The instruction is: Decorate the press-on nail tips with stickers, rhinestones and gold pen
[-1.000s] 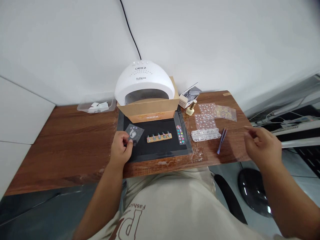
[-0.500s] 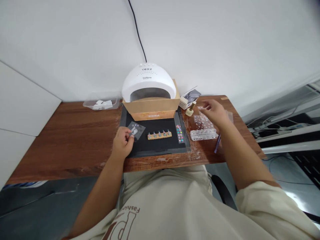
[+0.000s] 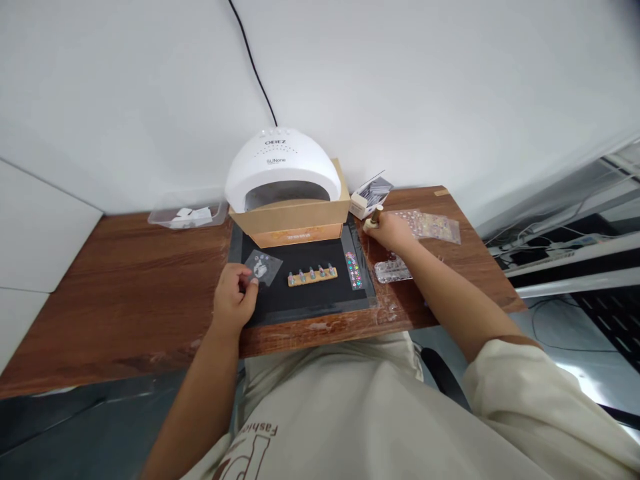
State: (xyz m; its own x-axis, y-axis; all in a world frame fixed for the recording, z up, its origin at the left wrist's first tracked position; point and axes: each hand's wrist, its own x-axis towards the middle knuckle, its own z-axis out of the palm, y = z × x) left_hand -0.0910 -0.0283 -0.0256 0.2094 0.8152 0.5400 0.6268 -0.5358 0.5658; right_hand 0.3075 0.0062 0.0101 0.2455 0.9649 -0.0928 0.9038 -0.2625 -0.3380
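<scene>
My left hand point(image 3: 234, 297) pinches the lower left corner of a small clear plastic packet point(image 3: 270, 268) with pale pieces in it, over the black mat point(image 3: 280, 303). My right hand point(image 3: 394, 233) is closed around a pale nail polish bottle point(image 3: 371, 223) with a gold-toned cap, in front of a small white box point(image 3: 358, 204). Between the hands, several decorated false nails point(image 3: 312, 273) stand in a row on a tan strip point(image 3: 314, 279). A strip of coloured gems point(image 3: 353, 270) lies on the mat's right side.
A white nail lamp point(image 3: 283, 167) sits on a cardboard box point(image 3: 300, 217) at the back of the mat. To the left is a clear tray point(image 3: 217, 215) with white pieces. Sticker sheets point(image 3: 440, 228) and a clear case point(image 3: 391, 271) lie on the right, partly behind my right arm.
My right hand has moved left from above the sticker sheets and taken hold of the nail polish bottle. My left hand keeps its pinch on the packet. The view has shifted slightly.
</scene>
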